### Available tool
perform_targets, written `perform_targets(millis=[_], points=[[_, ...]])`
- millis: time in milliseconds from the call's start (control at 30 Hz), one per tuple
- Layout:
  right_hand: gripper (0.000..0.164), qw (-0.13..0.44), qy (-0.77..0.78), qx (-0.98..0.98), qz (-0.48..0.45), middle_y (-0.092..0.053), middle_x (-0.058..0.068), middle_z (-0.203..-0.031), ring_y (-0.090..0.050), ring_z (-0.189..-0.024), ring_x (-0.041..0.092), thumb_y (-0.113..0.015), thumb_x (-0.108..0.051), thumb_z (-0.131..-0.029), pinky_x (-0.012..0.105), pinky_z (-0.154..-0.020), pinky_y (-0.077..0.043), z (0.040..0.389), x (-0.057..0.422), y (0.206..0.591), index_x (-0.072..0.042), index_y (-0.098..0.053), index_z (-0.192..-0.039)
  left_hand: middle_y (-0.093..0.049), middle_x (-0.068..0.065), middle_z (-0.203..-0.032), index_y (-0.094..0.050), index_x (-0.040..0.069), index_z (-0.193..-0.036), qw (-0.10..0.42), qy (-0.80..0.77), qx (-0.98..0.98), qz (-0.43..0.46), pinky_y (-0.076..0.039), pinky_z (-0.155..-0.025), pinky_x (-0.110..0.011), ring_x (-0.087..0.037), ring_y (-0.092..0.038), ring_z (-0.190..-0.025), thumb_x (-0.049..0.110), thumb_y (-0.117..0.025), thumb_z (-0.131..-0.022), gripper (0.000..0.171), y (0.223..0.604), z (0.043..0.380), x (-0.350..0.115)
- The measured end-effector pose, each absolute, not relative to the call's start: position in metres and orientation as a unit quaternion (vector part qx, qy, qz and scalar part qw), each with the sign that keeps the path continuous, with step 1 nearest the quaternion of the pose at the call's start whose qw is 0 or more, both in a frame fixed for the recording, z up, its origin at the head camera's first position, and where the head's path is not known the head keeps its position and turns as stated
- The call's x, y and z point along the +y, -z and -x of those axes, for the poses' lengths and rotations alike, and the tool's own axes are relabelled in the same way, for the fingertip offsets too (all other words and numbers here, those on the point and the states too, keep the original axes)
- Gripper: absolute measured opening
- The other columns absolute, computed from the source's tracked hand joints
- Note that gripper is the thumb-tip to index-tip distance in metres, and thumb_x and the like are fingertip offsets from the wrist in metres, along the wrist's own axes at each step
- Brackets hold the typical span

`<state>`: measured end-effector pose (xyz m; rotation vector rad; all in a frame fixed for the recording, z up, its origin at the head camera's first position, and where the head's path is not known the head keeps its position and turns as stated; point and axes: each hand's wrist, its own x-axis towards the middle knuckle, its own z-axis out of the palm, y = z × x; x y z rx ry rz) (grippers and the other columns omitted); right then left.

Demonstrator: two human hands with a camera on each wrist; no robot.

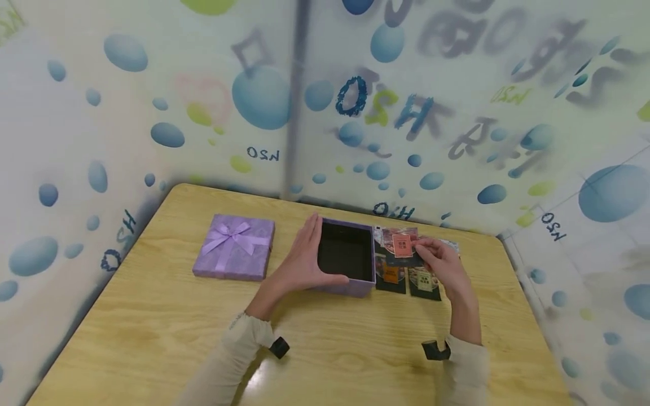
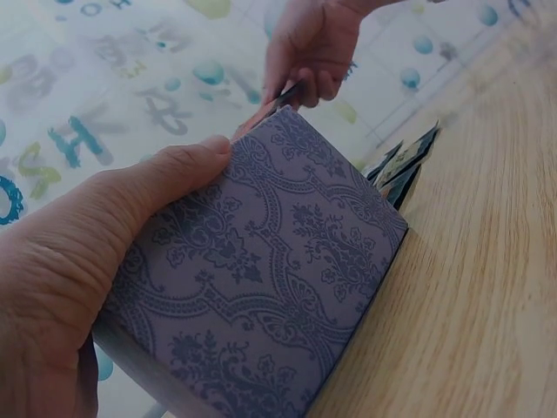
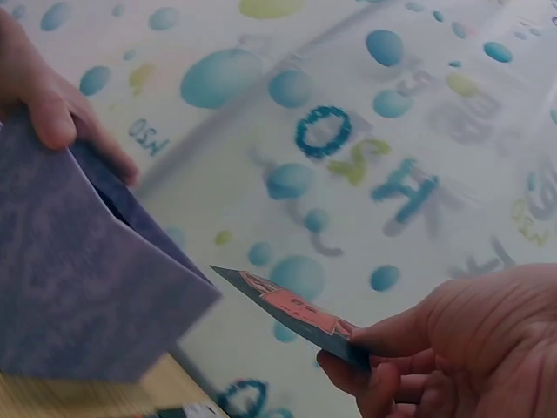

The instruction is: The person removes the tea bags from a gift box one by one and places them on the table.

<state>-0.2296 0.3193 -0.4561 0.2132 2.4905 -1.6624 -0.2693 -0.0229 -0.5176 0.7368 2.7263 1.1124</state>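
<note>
My left hand (image 1: 303, 260) rests against the left side of a purple patterned box (image 1: 350, 286), its fingers straight along the wall and its thumb on the front rim. The box stands without its lid, its inside dark. My right hand (image 1: 444, 264) pinches a dark food packet (image 1: 401, 246) with a red label by its right edge, between thumb and fingers. In the right wrist view the packet (image 3: 296, 312) is held tilted, apart from the box wall (image 3: 96, 270). Below it lie an orange-labelled packet (image 1: 390, 275) and a green-labelled packet (image 1: 425, 282).
To the left lies a purple lid (image 1: 235, 248) with a ribbon bow. More packets, partly hidden, lie behind and under the right hand. The wooden table (image 1: 345, 344) meets a wall (image 1: 213, 152) printed with blue and green spots.
</note>
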Motion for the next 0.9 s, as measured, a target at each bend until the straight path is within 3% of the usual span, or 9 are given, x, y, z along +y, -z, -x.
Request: perform_targets(millis=[200,600,900], points=[[0.034,0.058,0.535,0.837,-0.103,-0.057,-0.013,-0.077,-0.043,-0.065,0.009,-0.053,-0.020,-0.112,0.025,-0.061,-0.039,0.218,0.357,0.457,0.009,-0.056,-0.129,0.023,0.006,-0.172,0.022,0.022,-0.164,0.050,-0.365,0.897,-0.242,-0.006,-0.129,-0.049,-0.020,0.011,-0.161,0.086,-0.077,-0.065,0.154,0.516,0.270,-0.025],[0.041,0.069,0.441,0.885,-0.132,-0.057,-0.007,-0.082,-0.048,-0.069,0.012,-0.048,-0.025,-0.113,0.027,-0.063,-0.043,0.203,0.405,0.465,0.013,-0.056,-0.127,0.024,0.007,-0.172,0.021,0.024,-0.164,0.045,-0.372,0.900,-0.222,-0.008,-0.128,-0.053,-0.022,0.010,-0.162,0.089,-0.075,-0.064,0.153,0.519,0.263,-0.042],[0.034,0.134,0.378,0.904,-0.148,-0.053,0.008,-0.090,-0.046,-0.082,0.021,-0.045,-0.018,-0.113,0.034,-0.069,-0.040,0.216,0.411,0.476,0.015,-0.056,-0.118,0.022,0.009,-0.173,0.020,0.027,-0.165,0.041,-0.377,0.904,-0.197,-0.009,-0.128,-0.055,-0.020,0.010,-0.161,0.087,-0.076,-0.064,0.152,0.520,0.265,-0.059]])
